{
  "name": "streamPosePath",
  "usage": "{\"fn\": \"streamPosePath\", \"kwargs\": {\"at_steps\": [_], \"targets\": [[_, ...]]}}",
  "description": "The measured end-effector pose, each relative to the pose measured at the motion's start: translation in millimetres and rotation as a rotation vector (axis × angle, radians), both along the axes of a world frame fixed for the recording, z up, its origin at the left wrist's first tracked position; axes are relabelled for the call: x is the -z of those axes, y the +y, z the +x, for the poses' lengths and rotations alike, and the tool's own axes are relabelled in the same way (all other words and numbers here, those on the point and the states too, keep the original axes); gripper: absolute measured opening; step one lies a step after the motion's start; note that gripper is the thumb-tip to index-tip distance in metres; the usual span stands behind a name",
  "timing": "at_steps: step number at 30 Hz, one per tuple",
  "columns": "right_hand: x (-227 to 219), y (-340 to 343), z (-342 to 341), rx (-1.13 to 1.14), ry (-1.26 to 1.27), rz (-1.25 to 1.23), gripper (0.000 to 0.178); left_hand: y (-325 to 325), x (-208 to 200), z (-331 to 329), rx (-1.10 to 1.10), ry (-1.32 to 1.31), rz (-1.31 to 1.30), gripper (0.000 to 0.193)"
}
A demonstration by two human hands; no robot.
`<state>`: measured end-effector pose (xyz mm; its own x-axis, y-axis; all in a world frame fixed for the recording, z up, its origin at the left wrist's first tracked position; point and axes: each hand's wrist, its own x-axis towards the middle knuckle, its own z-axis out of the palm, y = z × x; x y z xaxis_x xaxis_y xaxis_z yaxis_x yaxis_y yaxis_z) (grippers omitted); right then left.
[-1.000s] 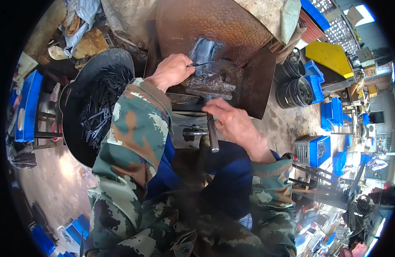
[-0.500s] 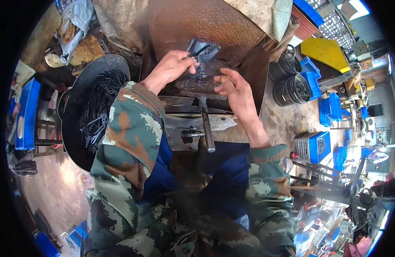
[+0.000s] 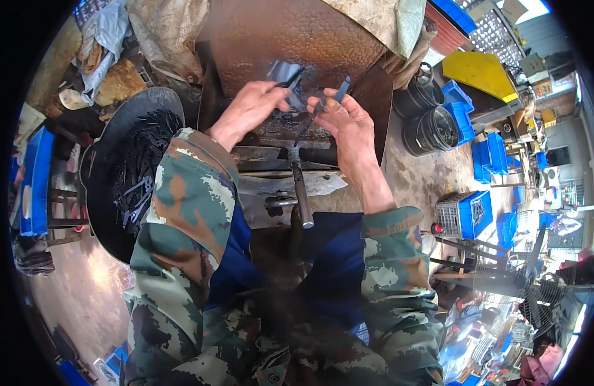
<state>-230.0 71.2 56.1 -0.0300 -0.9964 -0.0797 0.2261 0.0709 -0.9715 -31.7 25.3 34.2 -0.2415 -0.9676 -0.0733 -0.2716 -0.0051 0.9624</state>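
At the mouth of a brown, crusted metal hood [image 3: 290, 32], both of my hands are raised. My left hand [image 3: 245, 110] is closed, thumb and fingers pinching a dark, narrow metal strip [image 3: 290, 80] that points up and right. Between the fingertips of my right hand [image 3: 350, 128] is a slim blue-grey metal piece [image 3: 341, 92], slanting from upper right to lower left. A pale, shiny patch [image 3: 282, 72] lies behind the left fingertips, its kind unclear. Below the hands, a round metal bar [image 3: 301, 193] sticks out toward me.
To my left stands a black basin [image 3: 99, 212] holding many dark metal strips [image 3: 141, 167]. Black buckets [image 3: 432, 132] and blue crates [image 3: 474, 215] stand to the right, near a yellow panel [image 3: 480, 75]. A fan [image 3: 535, 283] is at lower right. Sacking [image 3: 171, 38] hangs beside the hood.
My right hand now grips a slim metal piece that did not show in it before. The left hand keeps its dark strip. The whole view has shifted slightly.
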Motion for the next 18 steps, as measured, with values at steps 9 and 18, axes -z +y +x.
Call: {"fn": "streamPosePath", "kwargs": {"at_steps": [9, 18], "targets": [[-3, 12, -6, -0.092, -0.025, 0.089, 0.020, -30, 51, 21, 0.154, -0.342, -0.081, 0.031], [-6, 19, -10, -0.120, -0.029, 0.110, 0.022, -26, 53, 25, 0.231, -0.425, -0.208, 0.031]]}}
